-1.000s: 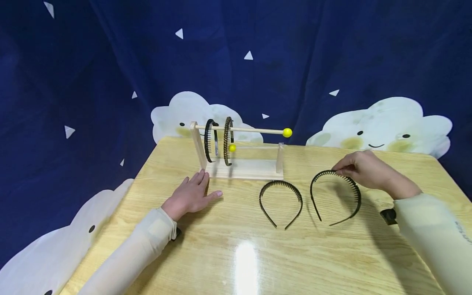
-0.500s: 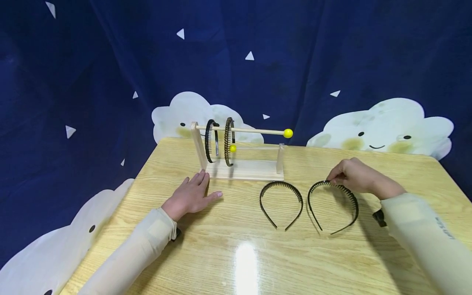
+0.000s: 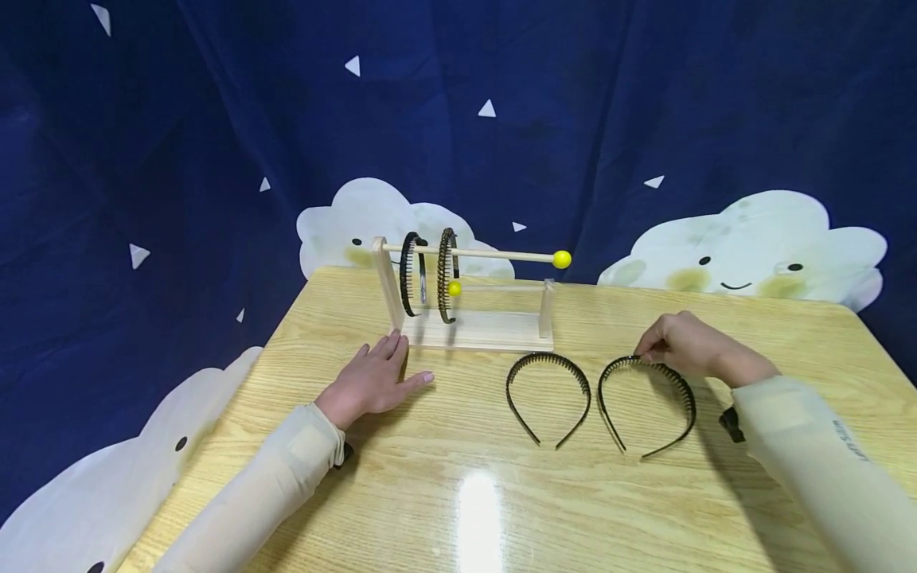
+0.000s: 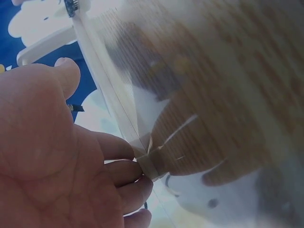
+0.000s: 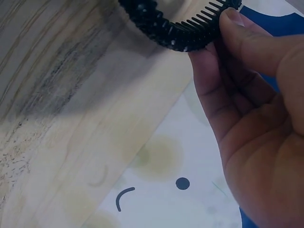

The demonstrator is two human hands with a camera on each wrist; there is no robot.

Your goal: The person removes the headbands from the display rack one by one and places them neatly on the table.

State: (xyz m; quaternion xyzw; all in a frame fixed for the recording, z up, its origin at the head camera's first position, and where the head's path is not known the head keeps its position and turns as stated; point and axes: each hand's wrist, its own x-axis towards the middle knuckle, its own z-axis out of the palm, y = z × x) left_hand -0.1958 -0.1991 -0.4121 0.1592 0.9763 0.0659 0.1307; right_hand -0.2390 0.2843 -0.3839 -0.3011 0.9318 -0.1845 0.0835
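My right hand [image 3: 691,344] pinches the top of a black toothed headband [image 3: 689,390] between thumb and fingers, at the table's right. In the right wrist view the headband's dark band and teeth [image 5: 199,20] show close by the thumb. Just left of it a second black headband [image 3: 548,358] lies flat. My left hand [image 3: 371,383] rests on the table with straight fingers. Its fingertips touch the base corner of a wooden rack [image 3: 494,328]. From the rack's upper rod hang a black headband [image 3: 406,274] and a brown patterned headband [image 3: 444,274].
Yellow balls cap the rack's upper rod [image 3: 562,259] and lower rod [image 3: 454,289]. Behind the wooden table [image 3: 401,493] hangs a dark blue curtain [image 3: 430,95] with white clouds and triangles.
My right hand has brought the pinched headband down and slightly left, beside the one lying on the table. My left hand has stayed in place.
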